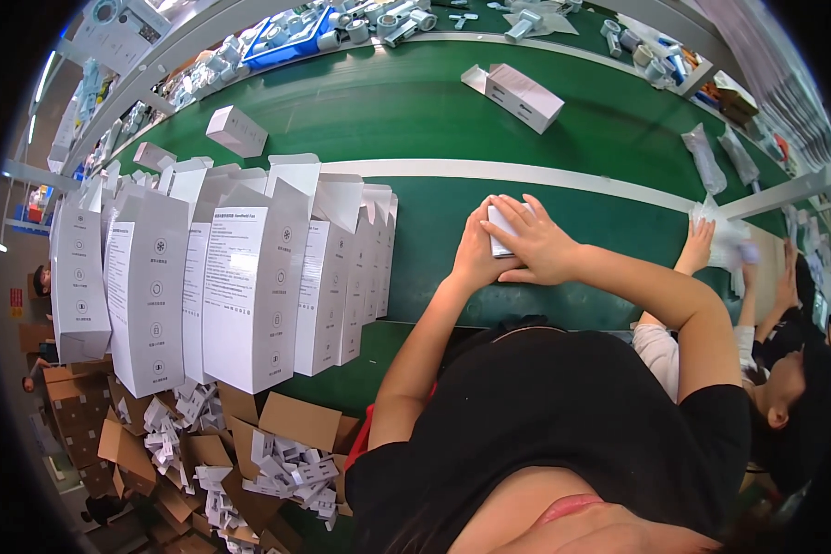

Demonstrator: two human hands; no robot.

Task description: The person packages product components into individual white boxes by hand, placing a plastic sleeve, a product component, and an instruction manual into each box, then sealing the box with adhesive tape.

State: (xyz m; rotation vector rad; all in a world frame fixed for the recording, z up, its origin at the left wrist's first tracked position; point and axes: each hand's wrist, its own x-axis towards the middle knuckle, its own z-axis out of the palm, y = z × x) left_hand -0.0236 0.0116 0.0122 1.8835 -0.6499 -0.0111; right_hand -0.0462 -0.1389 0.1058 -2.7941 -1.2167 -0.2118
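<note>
Head view: both hands (512, 245) largely cover, seemingly, a white box (500, 231).

Both bare forearms reach forward, the left hand (475, 254) and right hand (537, 245) pressed together, fingers curled, right overlapping left.

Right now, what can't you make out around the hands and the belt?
- White box, head view: mostly covered by the left hand and right hand; its shape and open or closed state cannot be told.
- Parts in the blue tray: too small and bent by the fisheye rim.
- Co-worker's hand with a plastic bag: the bag's contents are blurred.
</note>
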